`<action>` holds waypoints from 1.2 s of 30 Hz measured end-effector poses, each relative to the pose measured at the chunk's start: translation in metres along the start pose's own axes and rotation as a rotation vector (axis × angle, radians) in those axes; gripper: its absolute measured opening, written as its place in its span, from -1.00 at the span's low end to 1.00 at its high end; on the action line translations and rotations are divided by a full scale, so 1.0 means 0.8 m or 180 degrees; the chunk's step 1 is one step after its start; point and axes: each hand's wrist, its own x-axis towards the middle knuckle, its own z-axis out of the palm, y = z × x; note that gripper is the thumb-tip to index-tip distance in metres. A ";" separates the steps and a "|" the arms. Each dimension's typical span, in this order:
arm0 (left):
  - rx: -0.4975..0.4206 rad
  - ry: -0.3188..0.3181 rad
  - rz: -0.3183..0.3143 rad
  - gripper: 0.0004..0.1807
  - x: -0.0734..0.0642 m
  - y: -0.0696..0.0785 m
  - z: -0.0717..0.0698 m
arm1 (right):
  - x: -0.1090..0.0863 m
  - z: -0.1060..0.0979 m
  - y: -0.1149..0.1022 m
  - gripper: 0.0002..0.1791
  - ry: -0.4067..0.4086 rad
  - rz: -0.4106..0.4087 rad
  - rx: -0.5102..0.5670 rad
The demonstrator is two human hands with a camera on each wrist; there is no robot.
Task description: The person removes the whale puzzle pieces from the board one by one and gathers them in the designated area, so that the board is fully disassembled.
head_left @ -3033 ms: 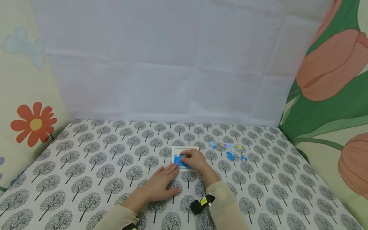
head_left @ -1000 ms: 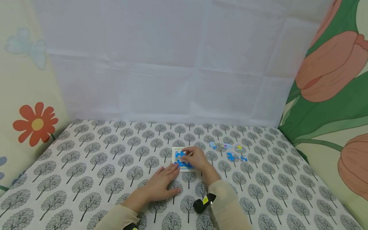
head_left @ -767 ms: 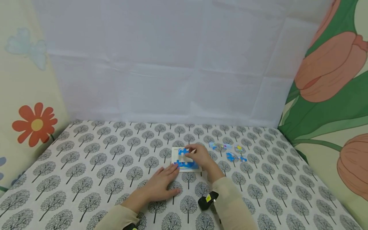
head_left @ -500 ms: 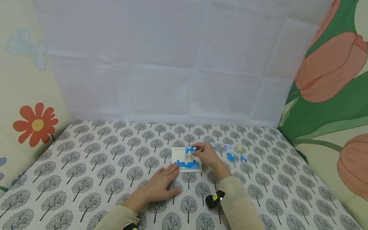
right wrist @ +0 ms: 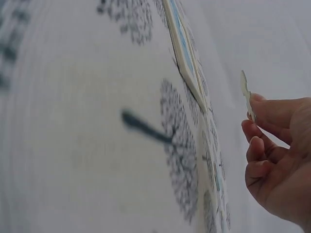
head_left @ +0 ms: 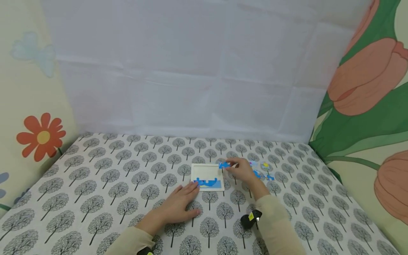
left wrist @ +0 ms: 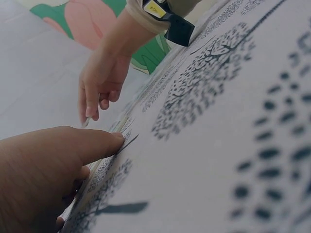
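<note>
A white puzzle frame (head_left: 207, 166) lies mid-table in the head view, with joined blue puzzle pieces (head_left: 208, 183) along its near side. My left hand (head_left: 180, 205) rests flat on the cloth, its fingertips touching the frame's near left corner. Above the table, just right of the frame's far right corner, my right hand (head_left: 242, 170) pinches a blue puzzle piece (head_left: 224, 165) between thumb and fingers. In the right wrist view that puzzle piece (right wrist: 246, 92) appears edge-on, clear of the cloth, and the right hand (right wrist: 279, 155) has its other fingers curled.
Loose puzzle pieces (head_left: 266, 165) lie right of the right hand, some partly hidden behind it. The table wears a tree-print cloth (head_left: 127, 184). A white curtain (head_left: 178, 88) hangs at the back, with flower-patterned walls on both sides.
My right hand has lifted the blue puzzle piece from the frame's upper area and carried it right, past the frame's edge, baring the frame's upper part. The left hand has stayed put.
</note>
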 end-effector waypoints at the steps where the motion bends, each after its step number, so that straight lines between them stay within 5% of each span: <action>1: 0.0010 -0.0005 -0.0004 -0.24 0.000 0.000 0.000 | -0.001 -0.002 0.003 -0.69 0.0020 0.0010 -0.0007; 13: 0.0008 -0.0053 -0.0033 -0.24 -0.001 0.001 -0.001 | -0.012 -0.022 0.031 -0.66 0.0139 0.0407 0.0163; 29: 0.0024 -0.0072 -0.0054 -0.22 0.000 -0.001 0.000 | -0.016 -0.029 0.059 -0.69 0.0030 0.0369 0.0230; 36: -0.0092 0.0079 0.0085 -0.21 -0.003 0.001 -0.002 | -0.019 -0.032 0.063 -0.69 0.0031 0.0333 0.0320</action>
